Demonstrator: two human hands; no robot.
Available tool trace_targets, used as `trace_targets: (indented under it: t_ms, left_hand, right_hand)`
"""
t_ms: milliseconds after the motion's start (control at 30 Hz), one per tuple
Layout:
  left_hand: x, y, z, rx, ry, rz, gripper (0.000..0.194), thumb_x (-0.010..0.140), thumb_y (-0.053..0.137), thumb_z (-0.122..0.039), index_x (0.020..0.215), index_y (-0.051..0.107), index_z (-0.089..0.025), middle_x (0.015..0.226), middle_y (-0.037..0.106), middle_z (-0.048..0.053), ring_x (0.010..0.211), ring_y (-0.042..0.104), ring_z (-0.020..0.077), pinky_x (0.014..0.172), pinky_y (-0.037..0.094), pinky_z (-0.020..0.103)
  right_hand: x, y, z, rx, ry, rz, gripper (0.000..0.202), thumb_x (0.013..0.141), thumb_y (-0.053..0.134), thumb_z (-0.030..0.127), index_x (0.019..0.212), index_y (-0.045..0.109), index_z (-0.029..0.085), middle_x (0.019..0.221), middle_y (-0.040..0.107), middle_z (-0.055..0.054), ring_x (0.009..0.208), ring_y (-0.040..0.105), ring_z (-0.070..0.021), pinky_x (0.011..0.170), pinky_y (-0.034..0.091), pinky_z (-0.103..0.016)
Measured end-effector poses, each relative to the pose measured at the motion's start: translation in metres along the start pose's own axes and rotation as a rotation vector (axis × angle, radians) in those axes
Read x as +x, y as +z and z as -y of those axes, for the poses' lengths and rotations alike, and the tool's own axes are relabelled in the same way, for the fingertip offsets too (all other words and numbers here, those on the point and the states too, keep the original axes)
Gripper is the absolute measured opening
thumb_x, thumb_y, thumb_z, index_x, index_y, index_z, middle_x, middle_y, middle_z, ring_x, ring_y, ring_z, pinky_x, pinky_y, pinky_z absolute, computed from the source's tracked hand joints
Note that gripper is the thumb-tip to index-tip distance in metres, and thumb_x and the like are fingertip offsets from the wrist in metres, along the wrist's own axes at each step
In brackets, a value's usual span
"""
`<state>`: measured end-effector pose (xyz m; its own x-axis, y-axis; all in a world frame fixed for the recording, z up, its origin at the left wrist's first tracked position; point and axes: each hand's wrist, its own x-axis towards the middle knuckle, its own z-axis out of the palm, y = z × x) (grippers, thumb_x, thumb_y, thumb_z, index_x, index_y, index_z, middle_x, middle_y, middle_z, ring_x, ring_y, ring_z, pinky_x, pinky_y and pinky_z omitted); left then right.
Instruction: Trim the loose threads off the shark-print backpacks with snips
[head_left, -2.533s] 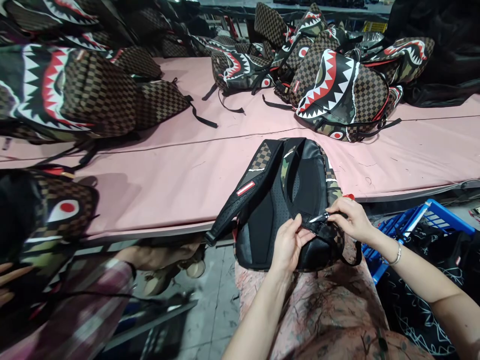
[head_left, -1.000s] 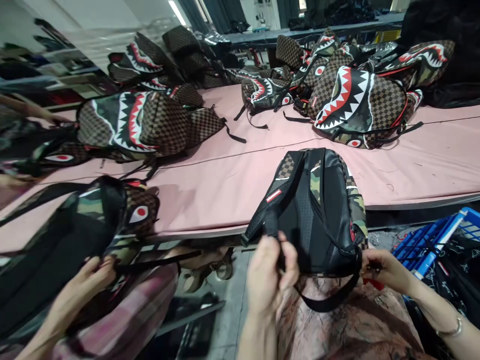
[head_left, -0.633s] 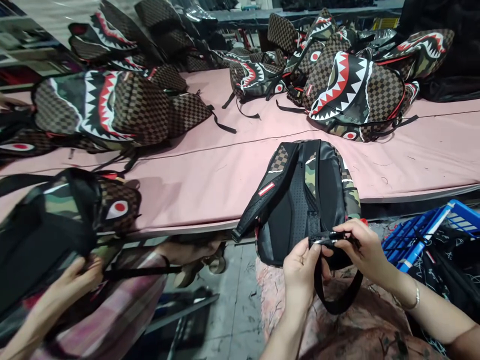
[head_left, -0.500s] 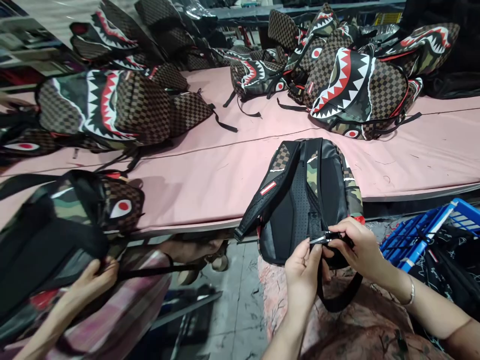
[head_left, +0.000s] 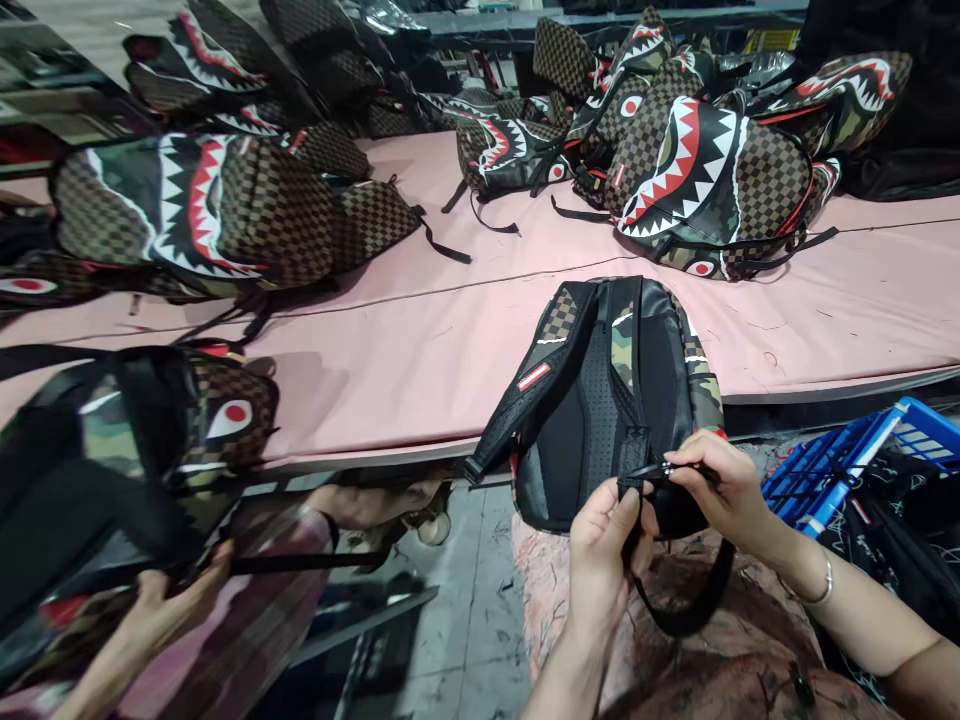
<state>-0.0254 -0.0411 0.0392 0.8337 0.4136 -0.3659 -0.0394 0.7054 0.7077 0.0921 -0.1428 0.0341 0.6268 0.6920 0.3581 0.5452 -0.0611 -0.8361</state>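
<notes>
A backpack leans on the table edge and my lap, its black padded back and shoulder straps towards me. My left hand is closed on a black webbing strap at the lower end of the right-hand shoulder strap. My right hand pinches a slim pointed tool that looks like tweezers, its tip at the webbing by my left fingers. A loop of webbing hangs below both hands. My fingers hide the buckle area.
On the pink-covered table lie several shark-mouth backpacks. At left, a co-worker's hand holds another backpack. A blue crate with dark items stands at my right.
The tool's tip has shifted at the webbing, and my right hand has moved slightly to the right. The hanging loop sits a little lower. The co-worker's hand and backpack have shifted.
</notes>
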Motion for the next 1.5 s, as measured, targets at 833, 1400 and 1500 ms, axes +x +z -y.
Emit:
trace_targets:
  t_ms: [833, 1400, 1500]
  left_hand:
    - [-0.003, 0.002, -0.007, 0.034, 0.057, -0.406, 0.030, 0.059, 0.073, -0.031, 0.080, 0.068, -0.010, 0.069, 0.068, 0.006, 0.052, 0.062, 0.0140, 0.051, 0.052, 0.024]
    - [0.000, 0.001, -0.006, 0.090, 0.040, -0.349, 0.028, 0.060, 0.073, -0.032, 0.079, 0.065, -0.013, 0.062, 0.067, 0.003, 0.047, 0.060, 0.0132, 0.049, 0.049, 0.024]
    - [-0.002, -0.007, -0.013, 0.039, 0.077, -0.262, 0.022, 0.059, 0.073, -0.034, 0.069, 0.064, -0.017, 0.055, 0.064, 0.001, 0.046, 0.059, 0.0130, 0.047, 0.048, 0.024]
  right_hand:
    - [0.013, 0.003, -0.015, -0.410, -0.299, -0.075, 0.019, 0.087, 0.046, 0.022, 0.090, 0.063, 0.017, 0.080, 0.060, -0.007, 0.074, 0.054, -0.0162, 0.068, 0.044, -0.029]
    - [0.022, -0.004, -0.018, -0.243, -0.318, 0.136, 0.019, 0.088, 0.046, 0.026, 0.084, 0.063, 0.017, 0.074, 0.060, -0.005, 0.069, 0.053, -0.0142, 0.064, 0.042, -0.027]
    - [0.023, -0.012, -0.018, 0.000, -0.144, 0.077, 0.017, 0.086, 0.048, 0.029, 0.081, 0.060, 0.018, 0.074, 0.059, -0.003, 0.068, 0.054, -0.0133, 0.062, 0.042, -0.025]
